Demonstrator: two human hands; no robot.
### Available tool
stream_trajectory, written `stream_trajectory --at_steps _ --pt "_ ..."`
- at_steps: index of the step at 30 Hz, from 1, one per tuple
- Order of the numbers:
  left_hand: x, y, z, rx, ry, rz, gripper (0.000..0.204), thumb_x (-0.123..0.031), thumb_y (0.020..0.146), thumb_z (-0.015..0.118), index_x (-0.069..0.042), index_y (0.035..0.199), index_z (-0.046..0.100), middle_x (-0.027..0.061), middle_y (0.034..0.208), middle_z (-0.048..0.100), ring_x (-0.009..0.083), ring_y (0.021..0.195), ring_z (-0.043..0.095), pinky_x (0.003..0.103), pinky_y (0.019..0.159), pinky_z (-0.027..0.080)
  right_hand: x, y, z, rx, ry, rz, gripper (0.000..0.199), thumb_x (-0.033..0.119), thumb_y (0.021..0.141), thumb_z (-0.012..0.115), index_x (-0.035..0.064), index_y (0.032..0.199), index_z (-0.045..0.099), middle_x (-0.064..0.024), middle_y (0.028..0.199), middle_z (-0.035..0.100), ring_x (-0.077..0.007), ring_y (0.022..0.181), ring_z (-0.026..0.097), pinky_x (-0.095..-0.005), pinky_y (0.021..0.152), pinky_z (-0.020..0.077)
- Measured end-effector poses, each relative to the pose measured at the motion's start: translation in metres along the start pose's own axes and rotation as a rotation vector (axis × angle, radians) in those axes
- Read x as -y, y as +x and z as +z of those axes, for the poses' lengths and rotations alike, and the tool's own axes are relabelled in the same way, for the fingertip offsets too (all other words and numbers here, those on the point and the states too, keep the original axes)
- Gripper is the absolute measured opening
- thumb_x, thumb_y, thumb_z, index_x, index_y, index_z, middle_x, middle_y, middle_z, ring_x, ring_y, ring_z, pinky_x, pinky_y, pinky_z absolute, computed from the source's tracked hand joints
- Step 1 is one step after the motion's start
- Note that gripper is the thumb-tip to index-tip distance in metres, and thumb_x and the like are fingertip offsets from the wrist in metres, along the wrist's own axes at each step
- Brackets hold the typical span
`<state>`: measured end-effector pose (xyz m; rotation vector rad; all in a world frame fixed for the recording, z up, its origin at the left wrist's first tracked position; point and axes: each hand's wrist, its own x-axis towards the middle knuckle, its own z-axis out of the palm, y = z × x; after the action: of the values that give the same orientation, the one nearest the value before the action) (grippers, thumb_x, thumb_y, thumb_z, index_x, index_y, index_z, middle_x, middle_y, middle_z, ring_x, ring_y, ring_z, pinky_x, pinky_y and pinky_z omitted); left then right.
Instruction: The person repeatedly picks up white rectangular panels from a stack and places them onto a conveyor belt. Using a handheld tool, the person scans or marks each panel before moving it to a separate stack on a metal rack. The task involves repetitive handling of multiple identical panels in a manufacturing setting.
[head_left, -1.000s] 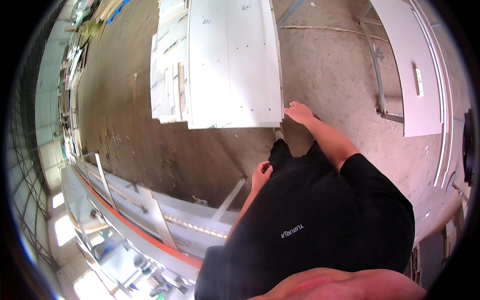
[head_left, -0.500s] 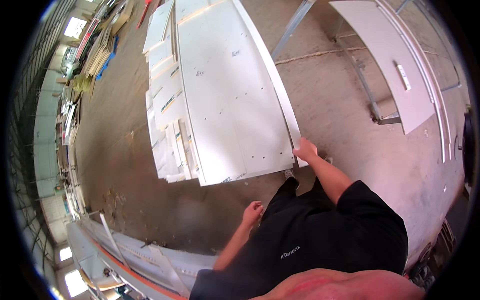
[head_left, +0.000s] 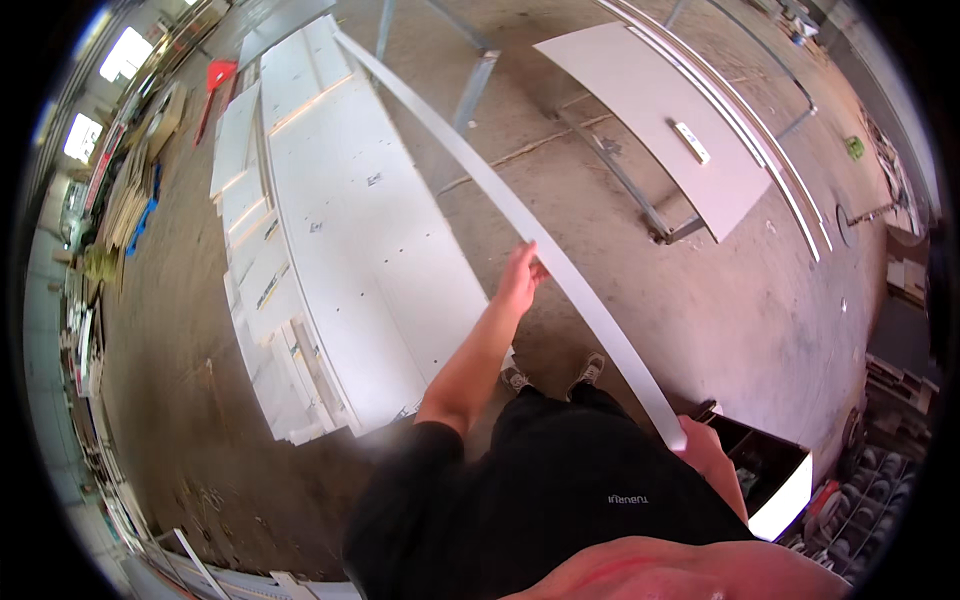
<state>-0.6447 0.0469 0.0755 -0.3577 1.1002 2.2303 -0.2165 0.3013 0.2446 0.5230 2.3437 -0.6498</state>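
A long, narrow white strip (head_left: 590,300) slants across the middle, its near end by my right side and its far end over the top of the panel stack. My right hand (head_left: 702,445) is closed on the near end. Farther along, my left hand (head_left: 520,277) grips the strip's left edge, its fingers partly hidden beneath it. Left of the strip lies a stack of large white panels (head_left: 370,250), with smaller pieces (head_left: 265,300) along its left side.
A grey-white board (head_left: 650,110) rests on a metal frame (head_left: 640,200) at the right, with a small white block (head_left: 691,143) on top. Long thin strips (head_left: 740,140) lie along its far side. A dark open box (head_left: 760,465) stands by my right arm. A red pallet jack (head_left: 220,75) is far left.
The strip has come off the panel stack's right edge and swung right with my right hand. My left hand has risen from my side and taken hold of it. My view has turned right.
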Motion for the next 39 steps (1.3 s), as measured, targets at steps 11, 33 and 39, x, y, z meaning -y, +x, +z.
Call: stream_trajectory --at_steps 11,33,39 --pt "0.117 -0.014 0.125 0.318 -0.445 -0.127 0.029 -0.038 0.098 0.065 -0.017 0.116 0.058 0.0025 0.094 0.057 0.0209 0.088 0.057 0.05 0.101 0.047 -0.177 -0.077 0.076 -0.774 -0.01 0.248 0.055 0.028 0.066 0.084 0.0124 0.114 0.063 -0.0081 0.108 0.069 -0.0326 0.106 0.064 -0.0467 0.093 0.0486" --pt "0.355 0.115 0.466 0.17 0.294 -0.119 0.028 -0.028 0.098 0.071 -0.012 0.119 0.062 0.0018 0.103 0.066 0.017 0.096 0.065 0.037 0.083 0.055 -0.54 0.036 -0.024 -0.953 0.326 0.287 0.054 0.041 0.06 0.091 0.012 0.101 0.071 -0.0098 0.087 0.072 -0.032 0.081 0.071 -0.0409 0.073 0.0571" --pt "0.416 0.239 0.571 0.125 0.326 -0.236 0.025 -0.021 0.1 0.065 -0.009 0.12 0.059 0.0054 0.108 0.066 0.0204 0.1 0.066 0.04 0.086 0.056 -0.603 0.092 -0.117 -0.92 0.296 0.472 0.059 0.052 0.063 0.086 0.0121 0.104 0.074 -0.0116 0.093 0.074 -0.0334 0.085 0.072 -0.0428 0.076 0.0571"
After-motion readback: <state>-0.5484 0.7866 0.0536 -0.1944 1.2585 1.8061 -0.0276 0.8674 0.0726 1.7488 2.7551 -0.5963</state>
